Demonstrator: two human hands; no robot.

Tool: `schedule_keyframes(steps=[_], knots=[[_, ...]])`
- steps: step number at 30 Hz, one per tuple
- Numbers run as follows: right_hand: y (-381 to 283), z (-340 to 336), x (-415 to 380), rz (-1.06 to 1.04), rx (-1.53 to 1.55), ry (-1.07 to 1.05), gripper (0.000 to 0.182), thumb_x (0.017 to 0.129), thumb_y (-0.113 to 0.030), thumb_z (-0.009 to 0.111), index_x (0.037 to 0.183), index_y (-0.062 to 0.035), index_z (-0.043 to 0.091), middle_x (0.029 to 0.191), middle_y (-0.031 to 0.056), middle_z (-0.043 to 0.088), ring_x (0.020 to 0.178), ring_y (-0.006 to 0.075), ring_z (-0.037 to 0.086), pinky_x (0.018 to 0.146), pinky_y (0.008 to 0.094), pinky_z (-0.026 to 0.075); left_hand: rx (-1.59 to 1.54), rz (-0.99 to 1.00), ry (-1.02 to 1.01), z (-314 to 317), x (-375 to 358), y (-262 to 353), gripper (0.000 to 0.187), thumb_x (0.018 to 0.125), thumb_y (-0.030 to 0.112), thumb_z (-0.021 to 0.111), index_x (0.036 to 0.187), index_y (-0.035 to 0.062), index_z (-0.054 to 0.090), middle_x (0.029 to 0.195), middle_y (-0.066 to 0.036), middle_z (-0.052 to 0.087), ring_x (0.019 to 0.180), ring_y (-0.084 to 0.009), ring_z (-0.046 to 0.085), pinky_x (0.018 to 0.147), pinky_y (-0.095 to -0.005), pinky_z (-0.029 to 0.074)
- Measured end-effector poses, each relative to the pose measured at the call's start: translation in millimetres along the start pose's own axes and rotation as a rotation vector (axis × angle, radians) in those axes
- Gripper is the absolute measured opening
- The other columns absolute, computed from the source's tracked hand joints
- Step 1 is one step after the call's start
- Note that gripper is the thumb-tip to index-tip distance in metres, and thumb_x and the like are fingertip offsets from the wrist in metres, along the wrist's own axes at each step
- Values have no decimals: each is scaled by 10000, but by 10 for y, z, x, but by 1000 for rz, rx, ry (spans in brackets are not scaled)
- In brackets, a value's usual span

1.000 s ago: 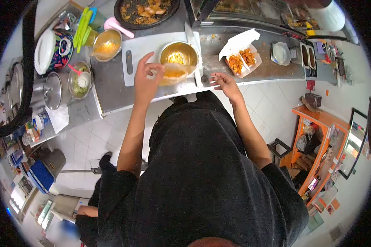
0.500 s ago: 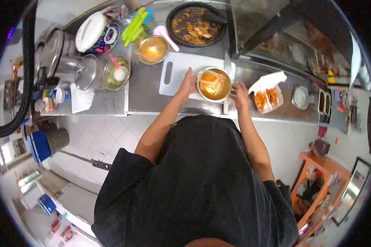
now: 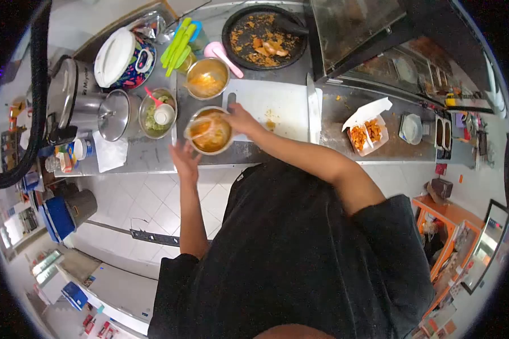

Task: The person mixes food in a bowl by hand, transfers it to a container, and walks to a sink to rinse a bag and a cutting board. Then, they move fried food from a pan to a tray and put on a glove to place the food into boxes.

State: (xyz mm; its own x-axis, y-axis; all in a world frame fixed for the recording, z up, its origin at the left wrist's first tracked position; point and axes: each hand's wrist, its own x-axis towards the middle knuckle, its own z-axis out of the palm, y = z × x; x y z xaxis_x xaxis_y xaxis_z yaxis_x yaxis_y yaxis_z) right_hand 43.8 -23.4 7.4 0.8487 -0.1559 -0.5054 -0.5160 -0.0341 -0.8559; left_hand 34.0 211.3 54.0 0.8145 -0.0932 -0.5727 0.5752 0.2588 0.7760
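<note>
Right hand [image 3: 240,120] reaching across body, fingers curling on rim of bowl [image 3: 210,131]. Left hand [image 3: 185,157] spreading open under bowl's near edge, at counter [image 3: 152,148] front. Bowl sitting at left end of board [image 3: 277,107], holding orange food. Knife [image 3: 312,110] lying along board's right edge. Box [image 3: 367,129] well apart to right.

Steel bowl [image 3: 210,133] of orange, perhaps sauce; white cutting board [image 3: 277,107].
</note>
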Motion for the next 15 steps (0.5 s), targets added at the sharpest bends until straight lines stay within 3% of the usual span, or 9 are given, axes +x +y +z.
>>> schedule_keyframes(steps=[4,6,7,9,10,12,14,15], knots=[[48,181,239,-114,55,60,609,899,-284,632,1386,-24,375,1058,169,634,940,230,633,746,330,533,-305,136,71,-135,186,-80,828,975,583,346,1523,81,-19,1516,-268,232,1392,-381,302,1130,-531,272],[58,-24,68,-127,154,62,558,864,-282,662,1307,8,485,1121,220,649,1000,314,650,872,378,498,-265,149,88,-193,182,-298,819,974,590,350,1518,74,19,1509,-280,247,1391,-381,307,1125,-525,290],[118,-214,-81,-106,163,111,558,864,-282,662,1307,8,485,1121,220,649,1000,314,650,872,378,498,-225,161,110,-233,155,-448,812,973,597,353,1512,68,56,1501,-291,262,1390,-380,312,1120,-519,308],[230,-778,-573,-338,-208,-105,398,916,-208,598,1254,-5,543,1029,135,679,929,206,642,808,323,509,-36,83,189,-184,29,-665,759,985,581,339,1494,54,142,1452,-263,355,1326,-356,414,1065,-488,393],[217,-1074,-908,-321,-222,-118,321,908,-217,601,1186,-57,610,1069,161,678,961,301,658,860,383,503,31,73,153,-166,-48,-804,722,990,571,336,1471,45,217,1382,-241,432,1250,-337,485,1012,-465,435],[637,-1559,-1438,-264,-201,25,309,912,-207,596,1179,-53,616,1061,163,678,955,291,659,862,379,504,114,37,78,-203,-231,-1068,693,995,561,333,1447,36,293,1313,-218,509,1174,-319,555,959,-442,478],[999,-1961,-1960,-207,-127,222,276,919,-182,586,1151,-39,632,1035,157,681,940,263,660,860,369,510,336,-50,3,-194,-333,-1255,635,1004,538,338,1374,28,422,1145,-171,609,1017,-276,630,806,-386,527],[1194,-2123,-2254,-161,-64,342,257,922,-166,581,1130,-27,642,1017,149,684,930,246,660,857,363,515,342,-55,-17,-123,-401,-1287,635,1004,538,338,1374,28,422,1145,-171,609,1017,-276,630,806,-386,527]])
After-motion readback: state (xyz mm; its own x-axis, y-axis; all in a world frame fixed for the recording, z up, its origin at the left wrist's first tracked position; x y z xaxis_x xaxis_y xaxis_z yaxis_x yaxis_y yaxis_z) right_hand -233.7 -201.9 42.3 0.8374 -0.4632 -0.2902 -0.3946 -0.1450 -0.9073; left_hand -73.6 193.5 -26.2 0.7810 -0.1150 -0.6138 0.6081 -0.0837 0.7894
